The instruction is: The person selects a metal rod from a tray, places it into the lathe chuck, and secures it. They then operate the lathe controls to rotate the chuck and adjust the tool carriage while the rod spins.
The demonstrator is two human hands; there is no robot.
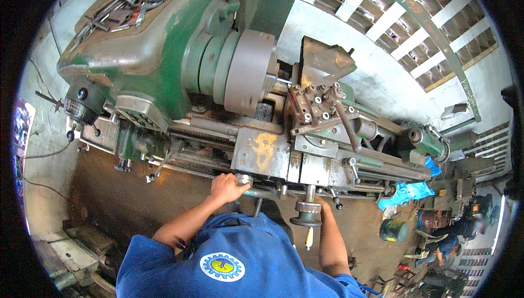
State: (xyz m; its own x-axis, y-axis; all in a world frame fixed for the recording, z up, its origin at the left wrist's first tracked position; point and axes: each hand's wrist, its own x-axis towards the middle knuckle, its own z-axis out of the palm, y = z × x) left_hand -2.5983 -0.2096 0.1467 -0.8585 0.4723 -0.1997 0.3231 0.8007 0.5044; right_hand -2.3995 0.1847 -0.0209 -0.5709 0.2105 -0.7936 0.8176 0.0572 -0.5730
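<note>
A green metal lathe stands before me. My left hand [228, 189] is closed at the carriage handwheel [259, 194], below the carriage's front edge, with its thumb by a round metal collar [244, 179]. My right hand [323, 205] reaches in beside the cross-slide handwheel [307, 208], close under the cross slide; its fingers are hidden. That wheel has a pale crank handle [309, 238] pointing toward me. Above sits the tool post [316, 104] with several bolts and a long clamping lever [349, 126]. Left of it is the large grey chuck [249, 71], with a thin bright rod [283, 81] between them.
Loose tools [125, 9] lie on the headstock [131, 52]. The tailstock [428, 141] stands at the bed's right end. Blue plastic sheeting [406, 193] hangs near a green bucket [394, 230]. Another person [448, 246] is at the far right.
</note>
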